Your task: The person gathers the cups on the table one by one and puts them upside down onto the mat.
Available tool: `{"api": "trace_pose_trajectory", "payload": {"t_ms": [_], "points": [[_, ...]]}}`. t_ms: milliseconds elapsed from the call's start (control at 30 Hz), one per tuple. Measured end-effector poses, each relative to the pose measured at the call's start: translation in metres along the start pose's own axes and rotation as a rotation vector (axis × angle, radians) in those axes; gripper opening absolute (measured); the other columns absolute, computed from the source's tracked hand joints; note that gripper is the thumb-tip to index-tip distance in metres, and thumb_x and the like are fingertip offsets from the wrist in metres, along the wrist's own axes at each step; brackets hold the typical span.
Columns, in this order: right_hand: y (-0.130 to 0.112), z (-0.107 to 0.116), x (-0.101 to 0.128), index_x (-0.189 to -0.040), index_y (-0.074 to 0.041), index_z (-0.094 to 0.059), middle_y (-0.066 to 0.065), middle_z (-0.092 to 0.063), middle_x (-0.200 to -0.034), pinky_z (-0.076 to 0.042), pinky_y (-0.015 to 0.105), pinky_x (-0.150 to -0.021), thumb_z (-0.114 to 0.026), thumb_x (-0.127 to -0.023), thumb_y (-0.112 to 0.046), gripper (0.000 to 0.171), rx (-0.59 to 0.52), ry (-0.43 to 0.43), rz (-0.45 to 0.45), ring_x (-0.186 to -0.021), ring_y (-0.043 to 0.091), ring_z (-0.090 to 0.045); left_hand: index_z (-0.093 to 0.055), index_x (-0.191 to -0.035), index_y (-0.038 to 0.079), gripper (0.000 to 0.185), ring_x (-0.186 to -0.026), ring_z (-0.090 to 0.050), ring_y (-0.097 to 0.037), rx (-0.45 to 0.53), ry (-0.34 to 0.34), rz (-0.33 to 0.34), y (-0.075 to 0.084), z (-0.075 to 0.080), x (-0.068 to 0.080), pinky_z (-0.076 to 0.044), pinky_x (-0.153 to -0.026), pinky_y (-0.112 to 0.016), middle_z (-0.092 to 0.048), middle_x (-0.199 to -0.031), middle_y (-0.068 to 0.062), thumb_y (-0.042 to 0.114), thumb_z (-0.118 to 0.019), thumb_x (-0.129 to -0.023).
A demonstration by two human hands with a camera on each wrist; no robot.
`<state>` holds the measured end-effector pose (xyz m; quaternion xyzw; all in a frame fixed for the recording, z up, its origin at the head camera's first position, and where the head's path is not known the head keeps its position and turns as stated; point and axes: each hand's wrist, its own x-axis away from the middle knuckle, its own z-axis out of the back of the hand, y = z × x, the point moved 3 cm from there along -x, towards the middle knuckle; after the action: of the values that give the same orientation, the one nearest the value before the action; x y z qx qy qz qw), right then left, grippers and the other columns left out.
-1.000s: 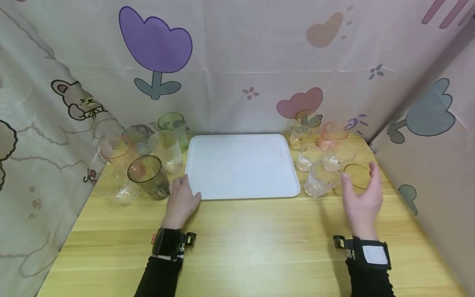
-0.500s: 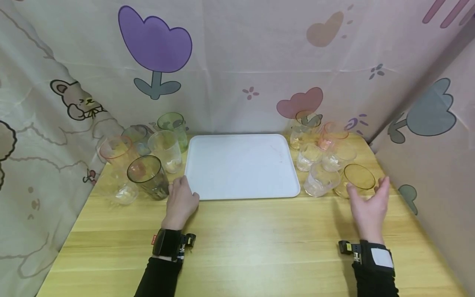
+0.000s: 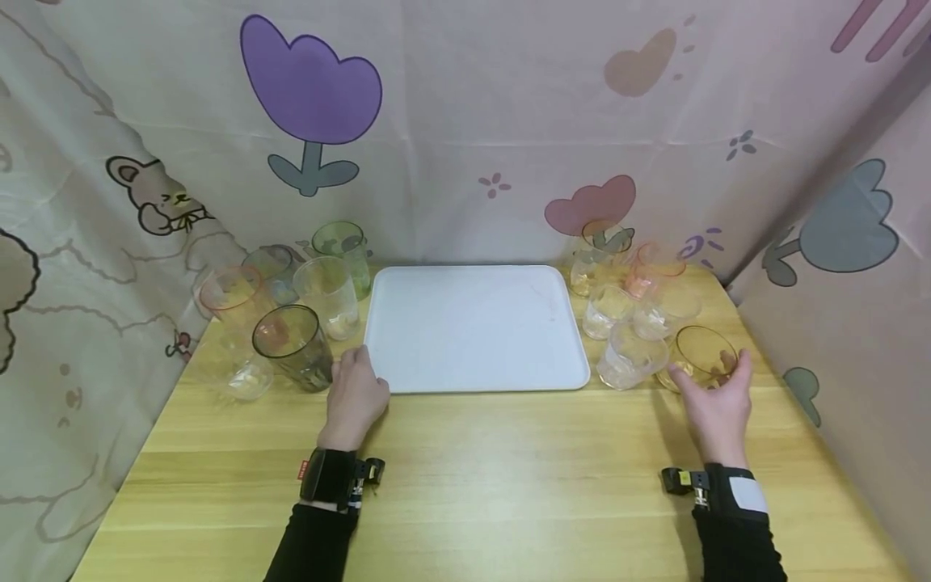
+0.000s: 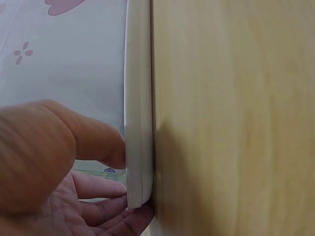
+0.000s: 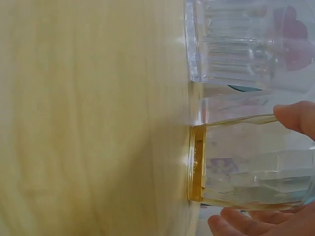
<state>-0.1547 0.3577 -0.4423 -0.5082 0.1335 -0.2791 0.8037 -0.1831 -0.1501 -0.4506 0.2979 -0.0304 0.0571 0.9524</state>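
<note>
Amber glass stands upright on the table, the right hand gripping it between thumb and fingers, beside a clear glass. The left hand pinches the white tray at its near left corner, near a dark glass.

I count one white tray at my left fingers, six glasses left of them or beyond, one yellow glass between my right thumb and fingers, five more glasses leftward of these.
</note>
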Motion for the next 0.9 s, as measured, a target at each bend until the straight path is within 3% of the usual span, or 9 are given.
{"api": "trace_pose_trajectory", "payload": {"t_ms": [367,633,900], "points": [[0.000,0.000,-0.001,-0.166,-0.024,-0.008,0.002,-0.028,-0.168,-0.038,0.041,-0.118,-0.077,-0.092,-0.037,0.102,0.014,0.032,-0.025,-0.149,0.028,-0.034,-0.032,-0.154,-0.015,0.066,-0.140,-0.033,-0.054,-0.008,0.010,-0.007,0.000,0.001,0.000,-0.044,-0.106,-0.066,-0.036,-0.154,-0.036,0.003,-0.051,-0.093],[-0.002,0.003,0.000,-0.166,-0.024,-0.011,0.004,-0.031,-0.167,-0.043,0.028,-0.103,-0.077,-0.093,-0.039,0.100,0.011,0.034,-0.032,-0.145,0.027,-0.036,-0.032,-0.153,-0.015,0.066,-0.140,-0.034,-0.054,-0.013,0.017,-0.009,0.000,0.001,0.000,-0.045,-0.104,-0.066,-0.037,-0.154,-0.035,0.004,-0.052,-0.094],[-0.017,0.011,0.008,-0.163,-0.026,-0.019,-0.007,-0.040,-0.155,-0.042,0.018,-0.092,-0.080,-0.091,-0.030,0.094,-0.101,0.125,0.007,-0.130,0.012,-0.044,-0.033,-0.153,-0.016,0.065,-0.139,-0.035,-0.055,-0.013,0.023,-0.017,0.001,0.001,0.002,-0.045,-0.104,-0.067,-0.037,-0.154,-0.036,0.002,-0.050,-0.093]]}}
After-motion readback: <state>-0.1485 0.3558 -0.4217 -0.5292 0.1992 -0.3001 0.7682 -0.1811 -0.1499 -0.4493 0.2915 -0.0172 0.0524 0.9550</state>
